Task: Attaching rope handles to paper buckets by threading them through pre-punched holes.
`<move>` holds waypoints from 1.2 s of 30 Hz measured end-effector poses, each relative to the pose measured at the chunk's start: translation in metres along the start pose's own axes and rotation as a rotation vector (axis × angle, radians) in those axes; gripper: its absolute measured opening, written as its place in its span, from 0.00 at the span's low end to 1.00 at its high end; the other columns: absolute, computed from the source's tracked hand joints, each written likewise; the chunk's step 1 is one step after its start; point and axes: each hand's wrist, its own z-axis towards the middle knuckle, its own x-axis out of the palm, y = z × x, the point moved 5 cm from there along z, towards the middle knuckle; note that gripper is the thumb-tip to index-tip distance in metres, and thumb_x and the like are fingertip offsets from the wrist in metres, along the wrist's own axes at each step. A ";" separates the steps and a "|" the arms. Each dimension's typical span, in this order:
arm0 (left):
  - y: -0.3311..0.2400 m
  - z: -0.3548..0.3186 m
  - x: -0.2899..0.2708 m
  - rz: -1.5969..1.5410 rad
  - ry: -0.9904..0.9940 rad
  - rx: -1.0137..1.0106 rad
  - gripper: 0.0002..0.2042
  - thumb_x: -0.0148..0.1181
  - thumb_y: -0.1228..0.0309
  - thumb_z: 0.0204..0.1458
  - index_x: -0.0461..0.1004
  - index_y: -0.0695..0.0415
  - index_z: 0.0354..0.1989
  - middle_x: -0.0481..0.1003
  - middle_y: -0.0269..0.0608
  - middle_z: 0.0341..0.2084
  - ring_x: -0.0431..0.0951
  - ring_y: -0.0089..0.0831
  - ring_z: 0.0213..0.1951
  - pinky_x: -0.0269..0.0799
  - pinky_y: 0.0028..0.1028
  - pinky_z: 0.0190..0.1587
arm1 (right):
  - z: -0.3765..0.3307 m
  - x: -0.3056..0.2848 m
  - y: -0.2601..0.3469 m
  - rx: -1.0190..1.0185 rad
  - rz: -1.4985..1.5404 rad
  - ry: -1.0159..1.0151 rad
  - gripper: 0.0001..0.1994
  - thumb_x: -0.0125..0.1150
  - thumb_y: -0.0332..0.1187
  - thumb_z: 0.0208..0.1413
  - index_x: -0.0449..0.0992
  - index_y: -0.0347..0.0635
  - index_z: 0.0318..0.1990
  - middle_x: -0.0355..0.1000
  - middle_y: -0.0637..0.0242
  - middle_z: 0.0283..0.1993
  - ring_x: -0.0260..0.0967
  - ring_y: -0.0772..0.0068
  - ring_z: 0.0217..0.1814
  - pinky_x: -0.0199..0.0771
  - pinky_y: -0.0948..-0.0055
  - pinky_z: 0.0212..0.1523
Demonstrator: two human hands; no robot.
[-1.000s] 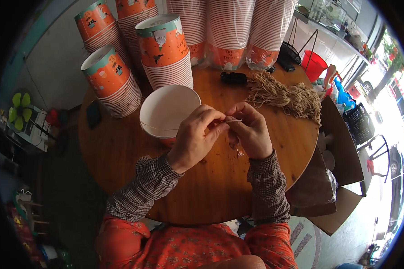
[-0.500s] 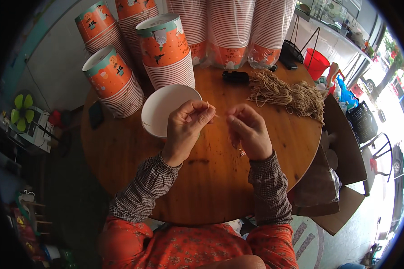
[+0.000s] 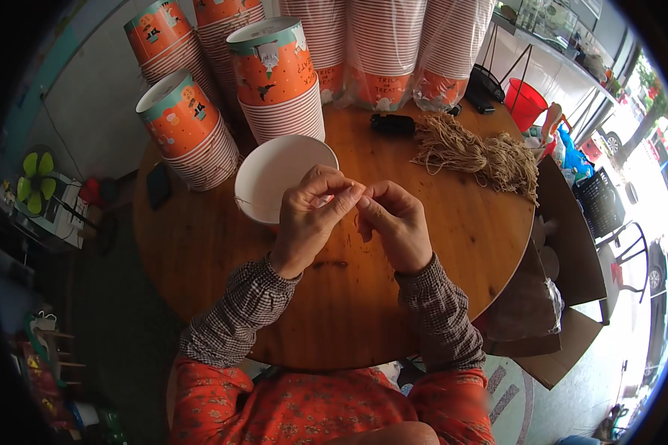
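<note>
Over the middle of the wooden table, my left hand and my right hand meet fingertip to fingertip. Both are closed in a pinch, thumb against forefinger. Whatever sits between the fingertips is too small to make out. Just beyond my left hand is a paper bucket with a white inside; my left hand covers part of its near right rim. A thin strand shows at its left edge. Farther right lies a hank of beige string, touched by neither hand.
Stacks of orange paper buckets stand at the back left. More stacks in clear plastic bags line the back edge. A black object lies beside the string, and a dark flat one at the left. Right of the table are open cardboard boxes.
My right hand has moved left, and its fingertips now meet those of my left hand. The thin strand seen between the hands earlier is now hidden.
</note>
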 end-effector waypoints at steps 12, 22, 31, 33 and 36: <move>-0.011 0.008 -0.016 0.358 -0.040 0.215 0.05 0.55 0.79 0.53 0.73 0.62 0.37 0.73 0.36 0.32 0.72 0.24 0.34 0.69 0.24 0.41 | 0.006 -0.016 -0.005 -0.027 0.141 -0.161 0.04 0.60 0.29 0.59 0.74 0.41 0.33 0.66 0.77 0.20 0.59 0.87 0.18 0.56 0.84 0.18; -0.029 -0.026 -0.029 1.055 0.174 0.256 0.07 0.61 0.74 0.50 0.73 0.61 0.37 0.78 0.48 0.30 0.77 0.47 0.32 0.72 0.39 0.36 | 0.013 -0.030 -0.027 0.055 -0.051 -0.317 0.03 0.60 0.28 0.59 0.74 0.39 0.34 0.67 0.77 0.22 0.59 0.89 0.18 0.58 0.85 0.17; -0.033 -0.035 -0.051 0.972 0.288 0.001 0.14 0.65 0.72 0.50 0.75 0.61 0.44 0.79 0.43 0.30 0.79 0.38 0.34 0.74 0.33 0.36 | 0.003 0.004 -0.060 0.147 0.174 -0.109 0.03 0.54 0.28 0.62 0.71 0.39 0.40 0.74 0.60 0.49 0.75 0.76 0.39 0.78 0.74 0.37; -0.031 -0.031 -0.044 0.988 0.279 0.057 0.16 0.67 0.68 0.50 0.74 0.61 0.45 0.79 0.44 0.30 0.80 0.36 0.34 0.74 0.31 0.35 | 0.004 0.007 -0.060 0.134 0.188 -0.097 0.04 0.54 0.28 0.62 0.71 0.39 0.40 0.73 0.60 0.49 0.75 0.76 0.41 0.78 0.74 0.39; -0.024 -0.027 -0.039 0.918 0.249 0.026 0.15 0.65 0.72 0.51 0.74 0.62 0.46 0.79 0.45 0.29 0.81 0.36 0.32 0.75 0.30 0.34 | 0.003 0.008 -0.064 0.110 0.239 -0.096 0.05 0.56 0.29 0.61 0.72 0.38 0.39 0.74 0.62 0.48 0.74 0.74 0.46 0.79 0.70 0.44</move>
